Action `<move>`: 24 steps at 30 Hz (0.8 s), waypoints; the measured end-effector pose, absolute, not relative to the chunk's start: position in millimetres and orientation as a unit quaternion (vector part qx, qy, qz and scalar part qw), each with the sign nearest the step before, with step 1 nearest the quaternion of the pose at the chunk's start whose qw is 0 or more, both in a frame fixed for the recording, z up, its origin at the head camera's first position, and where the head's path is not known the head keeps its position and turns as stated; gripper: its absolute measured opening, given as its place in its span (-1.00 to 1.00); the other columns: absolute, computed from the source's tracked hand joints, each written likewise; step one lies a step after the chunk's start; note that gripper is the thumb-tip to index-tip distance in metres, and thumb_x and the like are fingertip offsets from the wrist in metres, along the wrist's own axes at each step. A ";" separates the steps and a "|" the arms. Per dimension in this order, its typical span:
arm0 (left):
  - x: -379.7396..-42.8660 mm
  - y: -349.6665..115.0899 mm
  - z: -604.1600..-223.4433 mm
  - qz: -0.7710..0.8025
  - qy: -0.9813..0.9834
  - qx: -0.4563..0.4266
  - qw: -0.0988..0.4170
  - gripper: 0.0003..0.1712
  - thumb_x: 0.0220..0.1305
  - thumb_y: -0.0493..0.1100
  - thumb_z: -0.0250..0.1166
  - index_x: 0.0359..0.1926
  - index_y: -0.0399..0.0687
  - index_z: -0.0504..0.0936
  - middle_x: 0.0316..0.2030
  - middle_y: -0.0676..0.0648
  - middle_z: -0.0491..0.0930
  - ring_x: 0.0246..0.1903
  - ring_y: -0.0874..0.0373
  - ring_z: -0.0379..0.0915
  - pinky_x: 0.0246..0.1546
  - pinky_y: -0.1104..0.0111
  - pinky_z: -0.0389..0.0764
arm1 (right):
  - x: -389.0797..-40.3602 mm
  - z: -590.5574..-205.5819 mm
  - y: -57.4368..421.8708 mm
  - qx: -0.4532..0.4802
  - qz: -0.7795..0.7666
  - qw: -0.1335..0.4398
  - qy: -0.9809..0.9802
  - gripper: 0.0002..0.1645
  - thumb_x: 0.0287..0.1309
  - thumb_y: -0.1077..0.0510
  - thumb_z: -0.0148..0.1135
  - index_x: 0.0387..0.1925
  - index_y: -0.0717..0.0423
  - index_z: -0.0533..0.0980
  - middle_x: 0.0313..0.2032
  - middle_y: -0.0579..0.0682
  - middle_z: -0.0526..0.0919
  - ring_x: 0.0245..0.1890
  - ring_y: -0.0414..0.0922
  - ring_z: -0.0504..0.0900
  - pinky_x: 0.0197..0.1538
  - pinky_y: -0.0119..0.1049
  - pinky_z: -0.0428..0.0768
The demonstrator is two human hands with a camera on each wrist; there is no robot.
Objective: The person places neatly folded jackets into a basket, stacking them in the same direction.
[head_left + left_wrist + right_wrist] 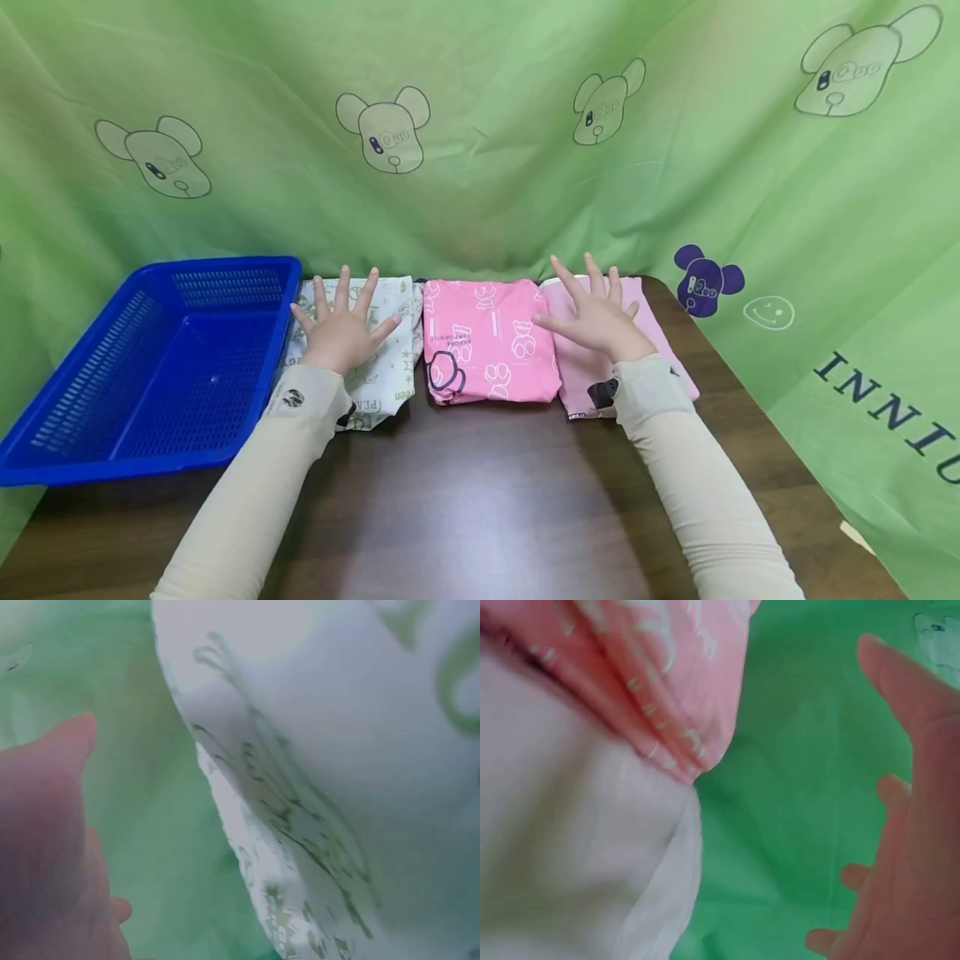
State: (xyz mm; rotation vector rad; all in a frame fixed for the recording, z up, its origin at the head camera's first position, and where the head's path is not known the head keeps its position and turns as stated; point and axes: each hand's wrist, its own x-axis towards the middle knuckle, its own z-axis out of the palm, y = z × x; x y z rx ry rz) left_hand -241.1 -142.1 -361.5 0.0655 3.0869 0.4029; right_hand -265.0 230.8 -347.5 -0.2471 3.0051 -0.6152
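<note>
Three folded pieces of cloth lie in a row along the back of the table. My left hand (341, 332), fingers spread, is over the white cloth with green print (392, 358); the left wrist view shows that cloth (360, 750) close up beside the thumb. In the middle lies a bright pink cloth with white bear figures (491, 342). My right hand (596, 321) spreads its fingers over the light pink cloth (660, 321), its thumb near the bright pink one. Neither hand grips anything. Whether the palms touch the cloth cannot be told.
A blue plastic basket (191, 454) with slotted walls stands at the left, next to the white cloth. The brown table (465, 500) reaches toward me. A green curtain (495, 208) with bear-head prints hangs behind and along the right side.
</note>
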 end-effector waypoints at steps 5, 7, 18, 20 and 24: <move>-234.6 -138.6 -358.6 0.154 0.988 0.025 -0.009 -0.03 0.45 0.43 -0.06 0.63 0.33 -0.33 0.60 -0.20 -0.48 0.47 -0.39 -0.76 0.23 -0.53 -0.45 | -255.1 -345.1 218.7 -0.090 -0.212 0.016 0.973 0.15 0.22 -0.49 0.16 0.59 -0.54 -0.30 0.58 0.04 -0.61 0.47 0.34 -0.70 0.16 0.67 -0.48; -231.6 -137.3 -357.8 0.168 0.985 0.027 -0.023 -0.03 0.45 0.41 -0.03 0.63 0.33 -0.31 0.60 -0.20 -0.47 0.48 -0.39 -0.73 0.24 -0.53 -0.44 | -250.6 -346.3 212.9 -0.095 -0.224 0.006 0.970 0.13 0.24 -0.45 0.18 0.60 -0.51 -0.25 0.58 0.02 -0.58 0.49 0.34 -0.65 0.18 0.68 -0.42; -208.2 -138.6 -358.2 0.297 0.943 0.007 -0.151 -0.14 0.52 0.19 0.06 0.64 0.17 -0.12 0.59 -0.30 -0.23 0.51 -0.42 -0.25 0.39 -0.36 -0.17 | -225.7 -355.6 169.9 -0.136 -0.337 -0.037 0.931 -0.03 0.35 -0.20 0.23 0.62 -0.32 -0.04 0.59 0.23 -0.27 0.53 0.35 -0.21 0.37 0.48 -0.01; -203.7 -140.1 -359.3 0.328 0.929 0.004 -0.171 -0.18 0.53 0.14 0.07 0.63 0.12 -0.05 0.58 -0.31 -0.17 0.51 -0.40 -0.20 0.41 -0.32 -0.10 | -221.7 -357.6 163.0 -0.144 -0.373 -0.046 0.916 -0.05 0.36 -0.17 0.23 0.62 -0.28 -0.01 0.57 0.25 -0.17 0.53 0.32 -0.12 0.39 0.43 0.05; -194.3 -144.7 -362.6 0.407 0.894 0.003 -0.187 -0.23 0.55 0.07 0.07 0.61 0.04 0.03 0.55 -0.32 -0.07 0.51 -0.32 -0.12 0.41 -0.26 0.05 | -215.5 -363.2 150.9 -0.166 -0.436 -0.053 0.883 -0.10 0.38 -0.08 0.24 0.61 -0.18 0.04 0.55 0.20 0.04 0.46 0.26 0.17 0.39 0.28 0.23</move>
